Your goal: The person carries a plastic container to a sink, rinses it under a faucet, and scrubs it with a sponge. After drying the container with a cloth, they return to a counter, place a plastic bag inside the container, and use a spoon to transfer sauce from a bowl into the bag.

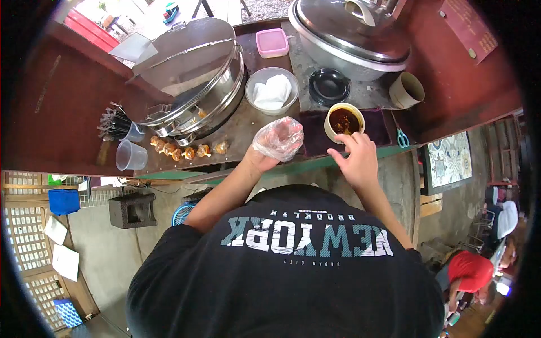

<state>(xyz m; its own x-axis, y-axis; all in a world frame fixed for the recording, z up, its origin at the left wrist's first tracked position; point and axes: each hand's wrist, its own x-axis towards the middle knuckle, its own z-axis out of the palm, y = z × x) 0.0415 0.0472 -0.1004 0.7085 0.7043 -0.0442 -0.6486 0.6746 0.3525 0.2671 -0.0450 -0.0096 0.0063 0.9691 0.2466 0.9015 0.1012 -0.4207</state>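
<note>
My left hand (265, 159) is at the counter's front edge, closed on a crumpled clear plastic bag (280, 137). The plastic covers most of its fingers, and I cannot make out any contents. My right hand (359, 159) reaches to the near rim of a pale cup of dark reddish sauce (345, 120). Its fingertips are at that rim, with the thumb spread apart. Behind the left hand stands a clear round tub (253, 101) with a white bundle (273, 92) inside. Blue-handled scissors (402, 138) lie right of the sauce cup.
A large steel pot with a raised lid (186, 56) stands at left, with several skewered brown pieces (189, 152) before it. Nearby are a plastic cup (131, 155), black bowls (329, 85), a lidded pot (355, 39), a pink-lidded box (272, 43) and an empty-looking cup (407, 90).
</note>
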